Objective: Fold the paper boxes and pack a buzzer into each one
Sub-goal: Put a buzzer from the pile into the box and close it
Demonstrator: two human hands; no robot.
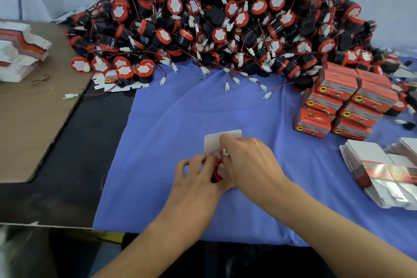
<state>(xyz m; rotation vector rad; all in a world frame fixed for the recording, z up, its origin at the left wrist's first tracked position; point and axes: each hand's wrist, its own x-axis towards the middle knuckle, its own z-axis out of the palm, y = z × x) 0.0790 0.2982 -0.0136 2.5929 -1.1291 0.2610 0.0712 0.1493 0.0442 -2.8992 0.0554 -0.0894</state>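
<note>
Right hand: the fingers are curled down over the mouth of the box, and they seem to pinch the buzzer together with its white connector; the fingertips themselves are hidden.
Left hand: it is touching the right hand on its left side, with the fingers bent around the side of the paper box to keep it steady.
Paper box: it is between the two hands, and its white flap stands open just beyond the right knuckles.
Buzzer: only a red edge shows between the hands, so I judge it is partly inside.
Step in hand: putting the buzzer in the box.
How to do it well: tuck the wire and connector in first, so that nothing is caught under the flap; the left hand should hold the walls square and not crush them; then close the flap.
Buzzer pile: far beyond both hands.
Packed boxes: beyond the right hand, to its right.
Flat box blanks: well apart, on the right of the right hand.
Blue cloth: under both hands.
</note>
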